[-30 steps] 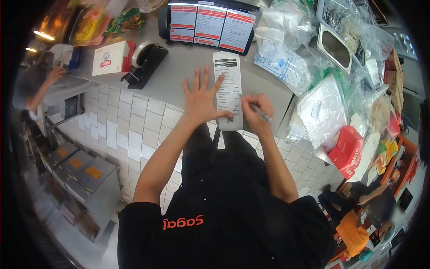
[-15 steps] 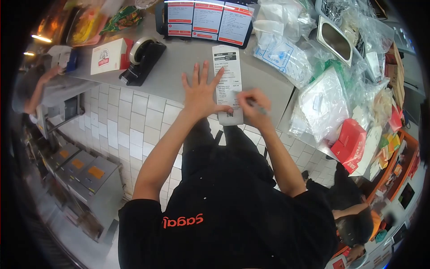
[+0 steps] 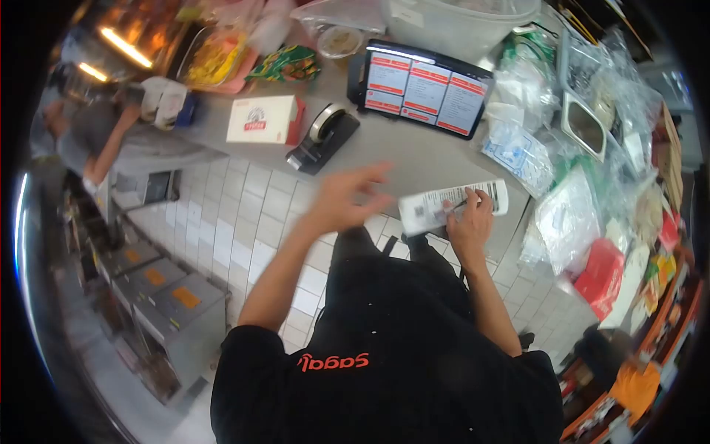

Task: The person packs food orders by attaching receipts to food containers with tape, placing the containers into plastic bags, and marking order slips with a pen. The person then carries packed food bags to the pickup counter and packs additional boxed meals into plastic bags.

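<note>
The long white printed receipt (image 3: 444, 205) lies slanted at the counter's front edge, its far end to the right. My right hand (image 3: 471, 226) is on it, fingers bent around the paper and a dark pen that shows between them. My left hand (image 3: 347, 198) is off the paper, to its left, blurred, with its fingers apart and nothing in it. Behind the receipt stands a tablet (image 3: 424, 89) with red and white order panels. A black tape dispenser (image 3: 324, 139) is just beyond my left hand.
A white and red box (image 3: 259, 120) stands left of the dispenser. Plastic bags (image 3: 566, 211), a metal container (image 3: 583, 126) and a red carton (image 3: 600, 277) crowd the right side. Another person (image 3: 111, 140) is at the far left. A yellow food tray (image 3: 214, 59) sits at the back.
My left hand has lifted off the receipt. The receipt has turned from upright to slanted and shifted right under my right hand. The view has swung left, so the counter items appear farther right.
</note>
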Demonstrator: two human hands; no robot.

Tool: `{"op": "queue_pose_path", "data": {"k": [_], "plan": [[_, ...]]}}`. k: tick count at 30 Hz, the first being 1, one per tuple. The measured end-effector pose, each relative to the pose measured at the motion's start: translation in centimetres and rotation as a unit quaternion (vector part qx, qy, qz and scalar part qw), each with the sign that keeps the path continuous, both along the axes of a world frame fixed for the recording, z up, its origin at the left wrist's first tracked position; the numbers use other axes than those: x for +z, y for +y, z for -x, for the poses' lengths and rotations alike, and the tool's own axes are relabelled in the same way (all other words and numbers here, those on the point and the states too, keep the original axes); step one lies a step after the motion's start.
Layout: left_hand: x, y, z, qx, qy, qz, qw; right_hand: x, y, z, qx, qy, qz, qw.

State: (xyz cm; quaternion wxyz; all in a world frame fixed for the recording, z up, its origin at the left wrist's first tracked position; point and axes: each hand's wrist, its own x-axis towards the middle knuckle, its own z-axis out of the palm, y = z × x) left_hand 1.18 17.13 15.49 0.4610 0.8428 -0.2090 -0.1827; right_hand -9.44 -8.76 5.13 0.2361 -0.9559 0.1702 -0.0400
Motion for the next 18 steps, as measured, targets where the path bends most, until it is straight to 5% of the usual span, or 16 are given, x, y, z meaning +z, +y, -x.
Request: {"op": "queue_pose_path", "data": {"k": [2, 3, 5, 9, 12, 15, 17, 18], "plan": [[0.1, 7.3, -4.1, 0.073, -0.154, 0.023, 0.985, -1.3, 1.0, -1.4, -0.051, 0.002, -0.046, 0.998], [1.3, 10.8, -6.4, 0.09, -0.216, -0.082, 0.969, -0.7, 2.1, -2.6, -0.046, -0.038, -0.071, 0.996], [-0.9, 19.2, -11.4, 0.015, -0.202, -0.134, 0.97, -3.7, 5.3, -5.5, -0.079, -0.091, -0.006, 0.993], [-1.1, 20.4, -16.3, -0.099, -0.235, -0.429, 0.866, -1.8, 9.1, -11.1, -0.034, -0.135, -0.106, 0.985], [-3.1, 21.0, -19.1, -0.145, -0.204, -0.409, 0.878, 3.4, 7.6, -9.3, -0.125, -0.132, -0.258, 0.949], [-1.9, 21.1, -18.9, -0.098, -0.213, -0.33, 0.914, 2.7, -3.7, -3.1, -0.29, -0.239, -0.058, 0.925], [1.9, 21.1, -17.3, -0.052, -0.208, -0.366, 0.905, 0.4, -15.0, 3.2, -0.322, -0.221, 0.137, 0.91], [3.6, 21.1, -16.4, -0.034, -0.206, -0.372, 0.904, 0.3, -18.8, 5.8, -0.328, -0.165, 0.123, 0.922]]}}
